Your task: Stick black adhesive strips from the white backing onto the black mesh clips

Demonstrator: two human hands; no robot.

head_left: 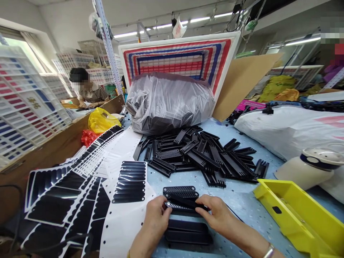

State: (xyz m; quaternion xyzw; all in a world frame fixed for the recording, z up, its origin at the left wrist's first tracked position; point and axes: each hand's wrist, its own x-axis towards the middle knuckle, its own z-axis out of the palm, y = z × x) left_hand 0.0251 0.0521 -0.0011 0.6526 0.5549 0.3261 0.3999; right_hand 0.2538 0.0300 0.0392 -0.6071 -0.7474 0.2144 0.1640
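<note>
In the head view, a thin black strip [185, 201] lies slantwise over a black plastic bar [174, 205] with a patterned face. My right hand [215, 211] pinches the strip's right end. At the bar's left end, the thumb and fingers of my left hand [157, 215] are closed on it; whether they also grip the strip is hidden. Just beyond are more patterned bars [179, 189], side by side. Smooth-faced black bars [188, 233] lie nearer to me. Left of my hands, a white backing sheet [130, 182] carries a row of similar black strips.
Black plastic pieces [199, 154] are heaped ahead, before a large plastic-wrapped bundle [172, 102]. More strip sheets [61, 193] spread out at left. A yellow bin [298, 215] and a pale flask [306, 168] stand at right. Another person [92, 91] sits at the far left.
</note>
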